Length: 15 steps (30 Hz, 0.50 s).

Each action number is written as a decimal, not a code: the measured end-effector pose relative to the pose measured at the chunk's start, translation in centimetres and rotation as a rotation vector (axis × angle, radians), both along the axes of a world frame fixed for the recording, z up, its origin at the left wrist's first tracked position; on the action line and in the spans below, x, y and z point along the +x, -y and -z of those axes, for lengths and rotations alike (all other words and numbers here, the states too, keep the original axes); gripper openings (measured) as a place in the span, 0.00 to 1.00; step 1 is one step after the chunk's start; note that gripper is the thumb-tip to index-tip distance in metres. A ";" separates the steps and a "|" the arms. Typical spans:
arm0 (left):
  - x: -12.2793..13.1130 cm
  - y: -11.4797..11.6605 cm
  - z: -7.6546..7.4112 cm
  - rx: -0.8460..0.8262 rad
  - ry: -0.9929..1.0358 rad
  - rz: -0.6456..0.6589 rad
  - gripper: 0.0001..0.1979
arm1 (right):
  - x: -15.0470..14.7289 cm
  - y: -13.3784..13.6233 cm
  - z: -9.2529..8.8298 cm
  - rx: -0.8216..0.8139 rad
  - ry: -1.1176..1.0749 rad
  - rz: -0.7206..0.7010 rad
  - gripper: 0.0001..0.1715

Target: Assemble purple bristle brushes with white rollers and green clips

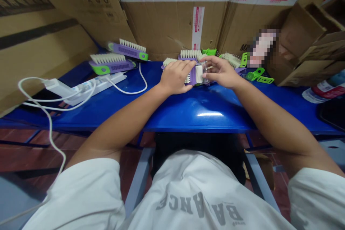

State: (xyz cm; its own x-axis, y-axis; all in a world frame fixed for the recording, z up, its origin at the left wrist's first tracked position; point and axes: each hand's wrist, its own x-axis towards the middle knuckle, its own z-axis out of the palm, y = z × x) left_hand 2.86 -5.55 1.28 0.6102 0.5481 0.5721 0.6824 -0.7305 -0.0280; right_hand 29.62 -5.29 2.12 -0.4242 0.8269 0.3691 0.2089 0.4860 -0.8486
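Observation:
Both my hands meet over the back middle of the blue table. My left hand is curled round a purple brush with white bristles. My right hand pinches the other side of the same brush, where a clear plastic wrap or bag shows between the fingers. Behind my hands lie more purple brushes with white bristles.
Two purple-and-green brushes lie at the back left, beside a white power strip with white cables. Green plastic handle parts lie at the right. Cardboard boxes wall the table's back and sides.

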 end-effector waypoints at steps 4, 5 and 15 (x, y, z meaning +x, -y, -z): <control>0.0 0.0 0.1 0.019 -0.002 -0.002 0.43 | 0.1 -0.4 0.1 0.053 -0.001 -0.047 0.47; 0.0 0.0 0.1 0.020 -0.003 -0.005 0.43 | 0.1 -0.5 0.1 0.067 0.002 -0.062 0.50; -0.1 0.0 0.0 0.029 0.028 -0.040 0.42 | -0.1 0.5 0.1 0.247 0.182 -0.006 0.59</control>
